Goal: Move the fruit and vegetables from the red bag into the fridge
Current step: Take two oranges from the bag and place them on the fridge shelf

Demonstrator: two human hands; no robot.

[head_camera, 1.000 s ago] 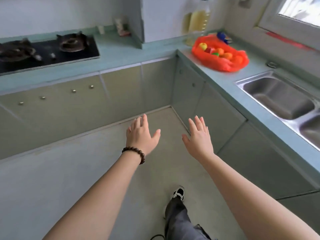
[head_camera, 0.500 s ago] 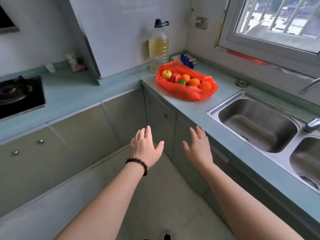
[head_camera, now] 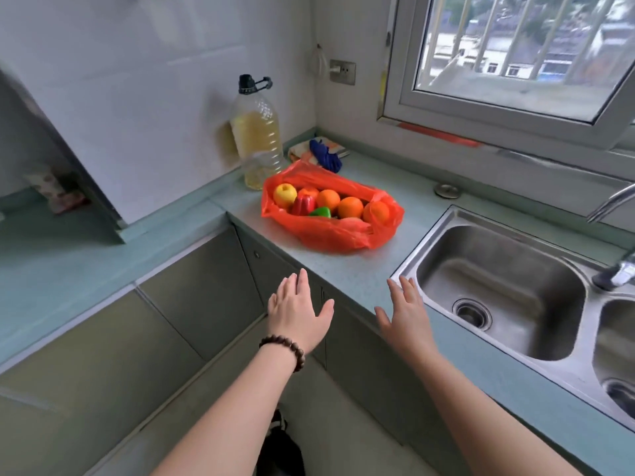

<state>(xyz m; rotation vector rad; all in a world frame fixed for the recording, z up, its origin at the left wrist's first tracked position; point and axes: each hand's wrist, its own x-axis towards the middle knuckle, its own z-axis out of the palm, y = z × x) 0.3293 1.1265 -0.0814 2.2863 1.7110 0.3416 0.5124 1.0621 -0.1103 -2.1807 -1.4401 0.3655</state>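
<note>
The red bag [head_camera: 336, 233] lies open on the pale blue counter [head_camera: 347, 269] in the corner. Inside it sit a yellow apple [head_camera: 285, 195], a red pepper [head_camera: 303, 205], a green pepper [head_camera: 320, 212] and three oranges [head_camera: 349, 207]. My left hand [head_camera: 298, 312] hovers in front of the counter edge, fingers straight, holding nothing. My right hand [head_camera: 405, 316] is level with it near the sink's front corner, also flat and empty. Both hands are well short of the bag. No fridge is in view.
A large bottle of yellow oil [head_camera: 256, 135] stands behind the bag against the wall. A blue cloth [head_camera: 325, 154] lies in the corner. A steel double sink [head_camera: 498, 290] fills the counter to the right, with a tap [head_camera: 615, 269]. Cabinet doors [head_camera: 202, 280] run below.
The view has swung right and closer to the counter corner, so the bag looks larger and nearer. Both hands stay flat and empty and have risen to counter level.
</note>
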